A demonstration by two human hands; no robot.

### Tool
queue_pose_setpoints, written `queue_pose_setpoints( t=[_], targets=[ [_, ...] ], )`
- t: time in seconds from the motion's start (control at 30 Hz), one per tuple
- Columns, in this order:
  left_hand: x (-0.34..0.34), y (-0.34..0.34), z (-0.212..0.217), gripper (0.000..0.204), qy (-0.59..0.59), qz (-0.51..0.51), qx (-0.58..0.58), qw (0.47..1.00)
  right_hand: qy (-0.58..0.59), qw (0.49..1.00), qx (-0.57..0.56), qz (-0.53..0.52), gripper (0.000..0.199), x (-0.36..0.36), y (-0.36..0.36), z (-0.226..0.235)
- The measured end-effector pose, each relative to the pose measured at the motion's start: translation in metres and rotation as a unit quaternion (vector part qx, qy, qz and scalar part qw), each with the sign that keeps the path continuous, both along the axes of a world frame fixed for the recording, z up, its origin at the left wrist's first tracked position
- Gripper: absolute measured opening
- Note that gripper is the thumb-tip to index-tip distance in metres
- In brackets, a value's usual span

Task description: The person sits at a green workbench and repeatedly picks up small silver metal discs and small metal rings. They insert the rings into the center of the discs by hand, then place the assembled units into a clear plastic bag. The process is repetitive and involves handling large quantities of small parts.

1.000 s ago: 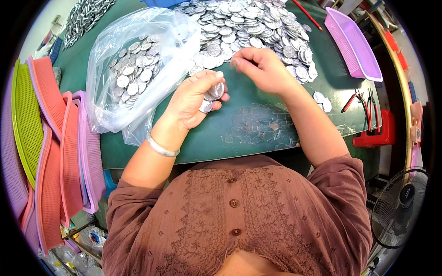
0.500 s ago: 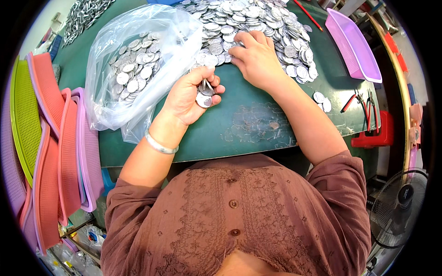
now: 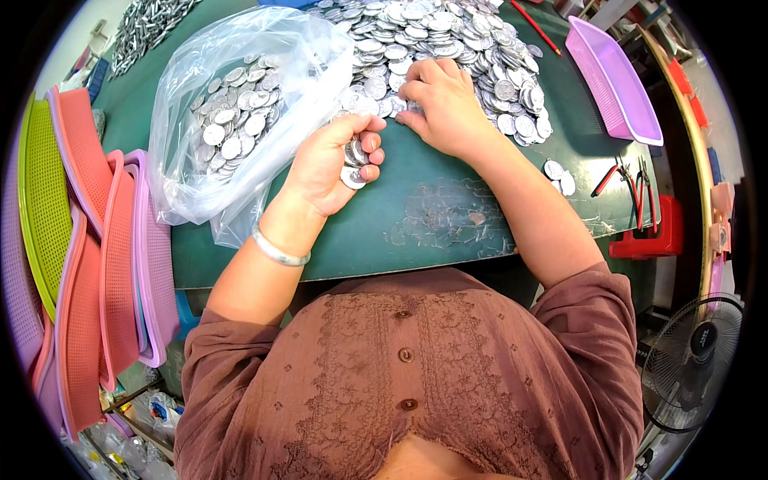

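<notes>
Several round silver metal discs (image 3: 352,178), coin-like, lie in the curled fingers of my left hand (image 3: 324,164). That hand is closed round them, palm turned up, beside the mouth of a clear plastic bag. My right hand (image 3: 448,108) reaches the near edge of a large pile of the same discs (image 3: 512,80). Its fingers are bent with the thumb below, and a disc shows between thumb and fingertips; the fingertips are partly hidden. The clear plastic bag (image 3: 180,160) lies open on the left and holds many more discs.
Purple basket (image 3: 616,80) at the right; red-handled pliers (image 3: 640,192) and a few loose discs (image 3: 560,176) near the green table's (image 3: 344,256) right edge. Stacked coloured baskets (image 3: 80,264) stand left. Small metal parts (image 3: 148,32) lie far left. A fan (image 3: 692,360) is low right.
My left fingers have curled further in round the discs. My right hand has shifted slightly nearer to me and its fingers have drawn in at the pile's edge.
</notes>
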State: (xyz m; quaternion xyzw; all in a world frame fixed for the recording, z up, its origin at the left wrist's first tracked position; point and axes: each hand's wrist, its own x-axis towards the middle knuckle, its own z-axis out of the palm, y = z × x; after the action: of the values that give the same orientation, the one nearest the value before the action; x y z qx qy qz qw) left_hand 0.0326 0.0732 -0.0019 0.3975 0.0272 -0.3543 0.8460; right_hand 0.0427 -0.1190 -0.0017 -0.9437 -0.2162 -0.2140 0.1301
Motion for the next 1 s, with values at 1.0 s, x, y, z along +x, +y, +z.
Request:
queue_pose_setpoints(
  t=[1.0],
  targets=[
    [-0.002, -0.003, 0.006, 0.022, -0.024, -0.052, 0.086, 0.995, 0.342, 0.797, 0.456, 0.201, 0.03, -0.014, 0.005, 0.014]
  ],
)
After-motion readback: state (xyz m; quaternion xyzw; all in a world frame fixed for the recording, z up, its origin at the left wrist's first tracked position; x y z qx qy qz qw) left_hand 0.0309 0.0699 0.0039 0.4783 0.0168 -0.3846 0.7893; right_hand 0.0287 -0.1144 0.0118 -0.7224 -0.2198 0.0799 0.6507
